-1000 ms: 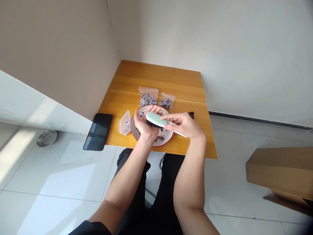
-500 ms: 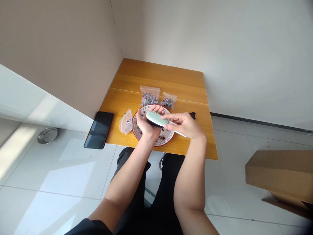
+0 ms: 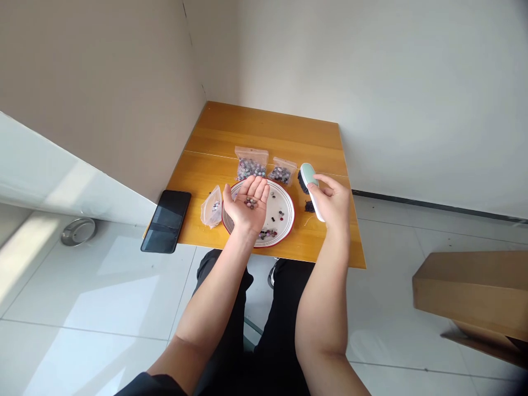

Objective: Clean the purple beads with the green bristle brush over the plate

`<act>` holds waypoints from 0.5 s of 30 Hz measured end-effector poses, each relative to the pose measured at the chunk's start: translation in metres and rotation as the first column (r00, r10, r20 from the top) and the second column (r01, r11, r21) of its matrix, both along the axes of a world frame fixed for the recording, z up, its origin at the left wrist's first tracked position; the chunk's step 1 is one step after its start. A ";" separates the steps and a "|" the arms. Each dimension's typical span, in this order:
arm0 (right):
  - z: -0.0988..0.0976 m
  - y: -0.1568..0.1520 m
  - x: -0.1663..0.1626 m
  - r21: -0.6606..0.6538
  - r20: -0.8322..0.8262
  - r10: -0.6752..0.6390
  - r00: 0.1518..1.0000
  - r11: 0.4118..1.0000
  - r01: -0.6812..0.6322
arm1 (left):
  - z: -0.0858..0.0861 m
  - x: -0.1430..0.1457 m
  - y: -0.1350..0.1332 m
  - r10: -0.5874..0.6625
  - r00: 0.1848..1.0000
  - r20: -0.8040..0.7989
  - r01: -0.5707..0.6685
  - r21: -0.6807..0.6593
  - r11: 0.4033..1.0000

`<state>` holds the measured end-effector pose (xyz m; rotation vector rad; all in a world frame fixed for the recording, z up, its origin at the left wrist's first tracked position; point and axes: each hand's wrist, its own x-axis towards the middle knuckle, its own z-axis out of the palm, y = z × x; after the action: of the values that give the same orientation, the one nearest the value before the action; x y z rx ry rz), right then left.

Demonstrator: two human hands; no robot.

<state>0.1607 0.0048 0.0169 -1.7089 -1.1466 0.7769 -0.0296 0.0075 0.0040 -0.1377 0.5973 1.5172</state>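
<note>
The person wears black trousers [image 3: 280,308] (loose, creased near the knees). A dark sleeve [image 3: 144,386] shows at seven o'clock, ending above the bare left forearm [image 3: 214,308]; the right forearm [image 3: 322,297] is bare too.

You sit at a wooden table [image 3: 264,129] pushed into a corner between 2 pale walls [image 3: 371,82]. Glossy white floor tiles [image 3: 82,308] reflect daylight, and a cardboard box [image 3: 474,286] stands right.

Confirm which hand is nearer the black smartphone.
Left. Left hand sits palm-up over the red-rimmed white plate, right of the smartphone; right hand holds a mint-green brush beyond the plate.
</note>
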 end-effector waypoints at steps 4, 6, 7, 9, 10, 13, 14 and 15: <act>-0.008 0.003 -0.001 -0.075 0.160 -0.005 0.987 0.997 0.017 | 0.000 0.002 0.000 -0.006 1.000 -0.004 0.006 -0.001 1.000; -0.009 0.003 -0.001 -0.101 0.247 0.000 0.969 0.995 0.026 | 0.000 0.003 0.000 -0.006 1.000 0.000 0.006 -0.002 1.000; -0.010 0.003 0.000 -0.111 0.274 0.006 0.962 0.993 0.025 | -0.001 0.003 0.000 -0.005 1.000 0.001 0.005 -0.002 1.000; -0.011 0.003 0.000 -0.125 0.303 0.027 0.953 0.992 0.011 | -0.001 0.004 -0.001 -0.007 1.000 0.000 0.007 0.002 1.000; -0.012 0.003 0.001 -0.130 0.314 0.041 0.948 0.992 0.000 | -0.001 0.004 -0.001 -0.010 1.000 -0.003 0.010 0.004 1.000; -0.013 0.002 0.000 -0.160 0.369 0.094 0.925 0.986 -0.036 | -0.003 0.004 -0.001 -0.016 1.000 -0.009 0.017 0.008 1.000; -0.013 0.001 0.000 -0.177 0.394 0.113 0.912 0.983 -0.045 | -0.003 0.004 -0.001 -0.017 1.000 -0.009 0.017 0.009 1.000; -0.012 0.000 -0.001 -0.193 0.419 0.130 0.898 0.980 -0.052 | -0.003 0.004 -0.001 -0.016 1.000 -0.009 0.016 0.010 1.000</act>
<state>0.1601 0.0048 0.0050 -2.0554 -1.5030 0.5827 -0.0258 0.0064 0.0009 -0.1187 0.5966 1.5058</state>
